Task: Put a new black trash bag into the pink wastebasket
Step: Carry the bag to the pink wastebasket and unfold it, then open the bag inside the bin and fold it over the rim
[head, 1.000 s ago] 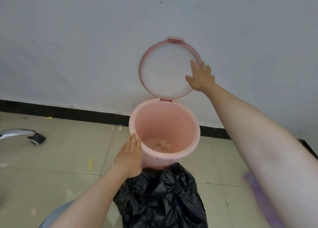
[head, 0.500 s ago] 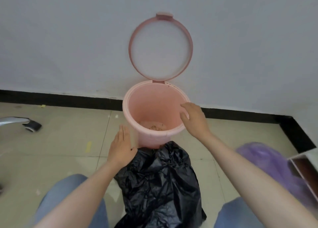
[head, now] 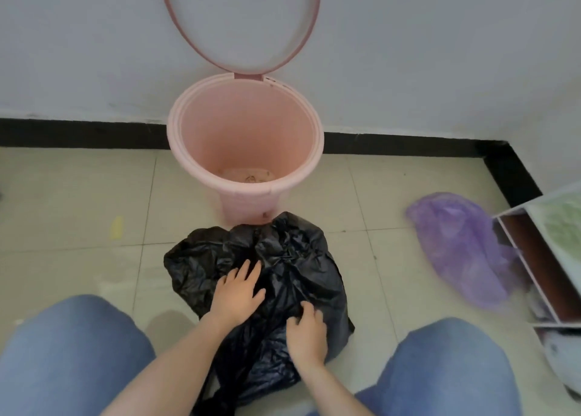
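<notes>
Left hand (head: 238,293) spread flat on the black bag (head: 276,277); right hand (head: 306,329) curled, fingers gathering its film; bag crumpled on the floor against the bin (head: 245,139), lid up, unlined; step: picking up; next, find the mouth and open it.

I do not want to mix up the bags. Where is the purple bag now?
In the head view, the purple bag lies on the floor at the right, between the pink wastebasket and a shelf unit.

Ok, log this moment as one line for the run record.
stage: bag pickup | left hand: flat on black trash bag | right hand: fingers curled on bag | pink wastebasket: lid up, unlined
</notes>
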